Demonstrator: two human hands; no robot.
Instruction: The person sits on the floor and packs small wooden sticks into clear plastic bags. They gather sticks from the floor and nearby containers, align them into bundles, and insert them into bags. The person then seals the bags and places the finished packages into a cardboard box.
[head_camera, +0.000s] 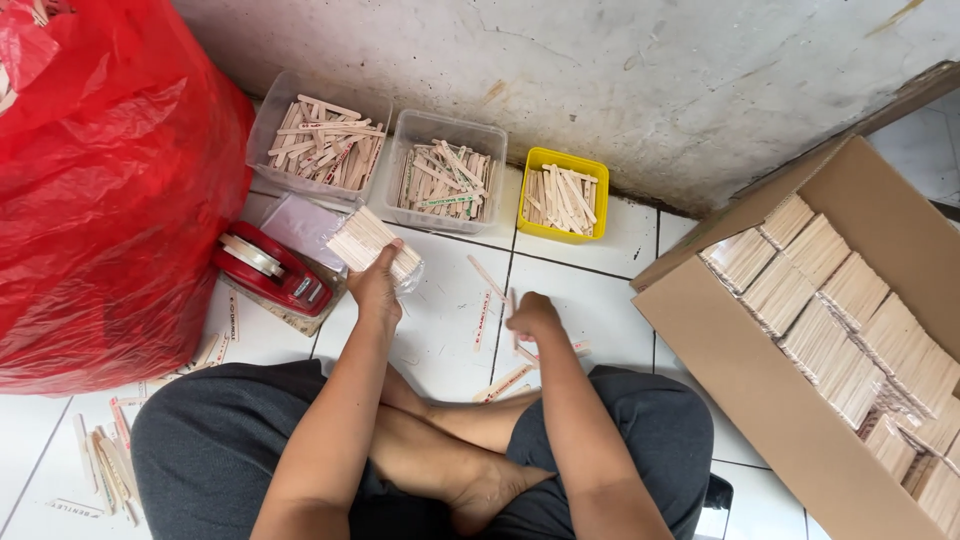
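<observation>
I sit cross-legged on a white tiled floor. My left hand (376, 283) grips a bundle of flat wooden sticks (366, 240) in a clear wrapper, held just above the floor beside a red tape dispenser (272, 270). My right hand (533, 316) is closed around a few loose wooden sticks (514, 304) over the tiles in front of my knees. More loose sticks (483, 320) lie on the floor between my hands.
Two clear tubs (320, 143) (445, 175) and a yellow tub (563, 195) of sticks stand along the wall. An open cardboard box (830, 330) packed with stick bundles is at right. A big red plastic bag (100, 180) fills the left. Sticks lie by my left knee (105, 465).
</observation>
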